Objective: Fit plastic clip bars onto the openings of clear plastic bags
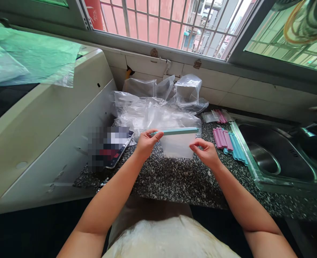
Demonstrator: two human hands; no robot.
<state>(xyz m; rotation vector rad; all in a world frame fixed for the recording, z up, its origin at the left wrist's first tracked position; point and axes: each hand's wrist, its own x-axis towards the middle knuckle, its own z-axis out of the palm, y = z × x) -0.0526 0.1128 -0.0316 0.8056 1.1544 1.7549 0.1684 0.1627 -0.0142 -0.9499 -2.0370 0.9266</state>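
My left hand [148, 144] pinches the left end of a light-blue bag sealing clip [178, 131]. The clip lies straight across a small translucent plastic bag [177, 146], which hangs down below it over the counter. Thumb and fingers of my right hand [205, 152] are closed on the right edge of this bag, below the clip's right end. Behind the clip spreads a heap of clear plastic bags [133, 109]. To the right of my right hand lie pink clips [222, 139] and more light-blue clips [237, 148] in rows.
A speckled stone counter [171, 182] runs beneath my hands. At right is a steel sink [279, 147]; at left stand a tablet-like device [119, 147], partly blurred, and a pale appliance [88, 82] with green-tinted plastic sheeting [40, 53] on top. Small packets [210, 116] lie near the wall.
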